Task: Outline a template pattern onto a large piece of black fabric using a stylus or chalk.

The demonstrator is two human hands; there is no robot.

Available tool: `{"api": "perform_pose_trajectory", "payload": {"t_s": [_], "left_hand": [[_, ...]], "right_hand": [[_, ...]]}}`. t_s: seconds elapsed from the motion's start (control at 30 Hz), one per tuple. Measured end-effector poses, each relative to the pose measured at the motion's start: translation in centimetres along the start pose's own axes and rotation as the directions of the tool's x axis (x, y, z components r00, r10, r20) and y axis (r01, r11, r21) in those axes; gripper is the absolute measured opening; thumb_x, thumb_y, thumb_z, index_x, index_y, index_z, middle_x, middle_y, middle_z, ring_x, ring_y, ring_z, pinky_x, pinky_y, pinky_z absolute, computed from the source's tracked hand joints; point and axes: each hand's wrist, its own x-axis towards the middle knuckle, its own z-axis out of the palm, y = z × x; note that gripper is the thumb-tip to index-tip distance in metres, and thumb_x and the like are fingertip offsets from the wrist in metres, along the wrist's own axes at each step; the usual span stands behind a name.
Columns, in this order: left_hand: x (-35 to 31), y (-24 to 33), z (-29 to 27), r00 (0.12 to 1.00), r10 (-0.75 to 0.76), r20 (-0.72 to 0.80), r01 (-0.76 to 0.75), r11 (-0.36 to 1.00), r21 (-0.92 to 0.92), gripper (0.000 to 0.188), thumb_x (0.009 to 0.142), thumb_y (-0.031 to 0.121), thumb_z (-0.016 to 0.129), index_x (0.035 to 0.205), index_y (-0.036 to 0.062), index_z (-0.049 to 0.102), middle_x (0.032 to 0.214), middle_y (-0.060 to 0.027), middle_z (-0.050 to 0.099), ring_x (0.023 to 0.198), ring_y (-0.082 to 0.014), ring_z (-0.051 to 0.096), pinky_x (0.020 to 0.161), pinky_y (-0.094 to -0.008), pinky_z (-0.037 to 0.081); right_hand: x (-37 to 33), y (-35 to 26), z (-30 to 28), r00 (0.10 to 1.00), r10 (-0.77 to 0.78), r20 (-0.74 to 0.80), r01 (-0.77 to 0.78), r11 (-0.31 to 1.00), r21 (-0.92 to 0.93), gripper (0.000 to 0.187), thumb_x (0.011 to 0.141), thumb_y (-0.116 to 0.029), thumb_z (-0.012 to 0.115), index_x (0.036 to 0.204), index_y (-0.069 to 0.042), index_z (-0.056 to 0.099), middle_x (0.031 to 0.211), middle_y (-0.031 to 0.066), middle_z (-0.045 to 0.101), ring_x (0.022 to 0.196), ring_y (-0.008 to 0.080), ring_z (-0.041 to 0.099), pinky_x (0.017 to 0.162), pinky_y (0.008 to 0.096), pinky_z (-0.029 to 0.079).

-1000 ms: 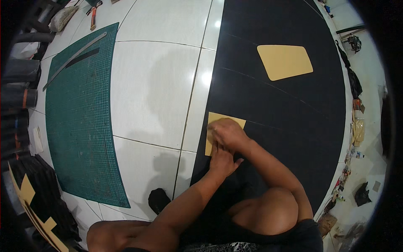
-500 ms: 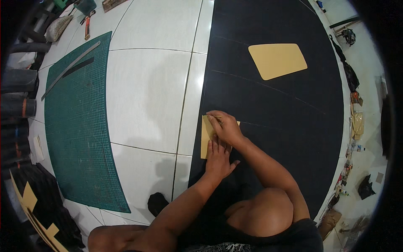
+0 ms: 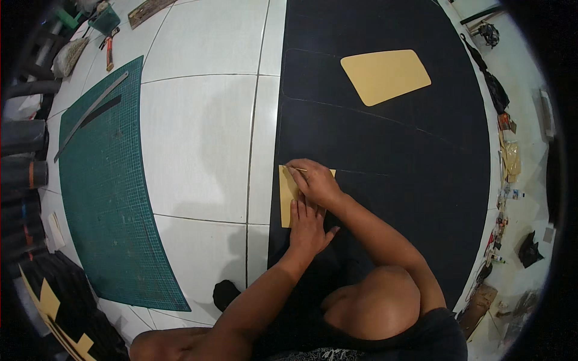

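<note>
A small yellow card [image 3: 286,198] lies flat on the dark sheet [image 3: 385,240], close to the sheet's left edge. My left hand [image 3: 308,231] rests on the card's lower part with its fingers stretched out flat. Above it, at the card's far edge, my right hand [image 3: 317,183] is closed in a pinch around a thin, pale, pencil-like stick [image 3: 300,169]. My fingers hide the stick's tip. Both hands cover the card's middle and right. Farther up the sheet sits a larger yellow card template [image 3: 386,77] with rounded corners. Faint pale lines run across the sheet.
A green cutting mat [image 3: 111,198] lies on white tiles at left, with a metal ruler [image 3: 99,108] and a dark strip [image 3: 101,112] on it. Dark rolls [image 3: 23,135] line the far left. Odds and ends, including a black bag [image 3: 530,250], lie along the right.
The whole view has shifted slightly, so the sheet and cards appear farther left. My right hand stays at the card's far edge, and the stick has tilted a little. My left hand keeps its place on the card.
</note>
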Motion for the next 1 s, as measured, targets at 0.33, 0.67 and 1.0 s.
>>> {"api": "perform_pose_trajectory", "payload": {"t_s": [0.33,0.67,1.0], "left_hand": [[0.2,0.2,-0.2,0.999,0.023,-0.030,-0.023,1.000,0.001,0.088,0.096,0.060,0.057,0.157,0.0004,0.035,0.158,-0.0371,0.026,0.151,-0.0538,0.016,0.122,-0.0635,0.016],[2.0,-2.0,-3.0,0.992,0.108,0.059,-0.116,0.979,0.165,0.051,0.099,0.020,0.057,0.148,0.0079,0.050,0.149,-0.0258,0.046,0.138,-0.0438,0.045,0.109,-0.0465,0.048],[6.0,-3.7,-8.9,0.857,0.218,0.467,-0.372,0.889,0.267,0.071,0.082,0.009,0.076,0.147,0.0305,0.055,0.144,-0.0102,0.049,0.129,-0.0309,0.055,0.100,-0.0393,0.058]], "right_hand": [[-1.6,0.5,-0.9,0.997,0.058,-0.045,-0.062,0.995,-0.078,0.029,0.101,-0.022,0.056,0.118,-0.003,0.070,0.119,0.0159,0.072,0.107,0.0360,0.069,0.096,0.0463,0.054],[-12.2,4.2,-7.3,0.895,0.309,-0.321,-0.243,0.942,0.230,0.025,0.103,-0.021,0.057,0.111,0.000,0.068,0.107,0.0192,0.072,0.101,0.0332,0.071,0.089,0.0403,0.054],[-16.0,1.0,2.2,0.996,0.047,-0.073,-0.028,0.969,0.244,0.019,0.098,-0.016,0.065,0.109,-0.002,0.071,0.108,0.0178,0.072,0.100,0.0364,0.069,0.087,0.0447,0.055]]}}
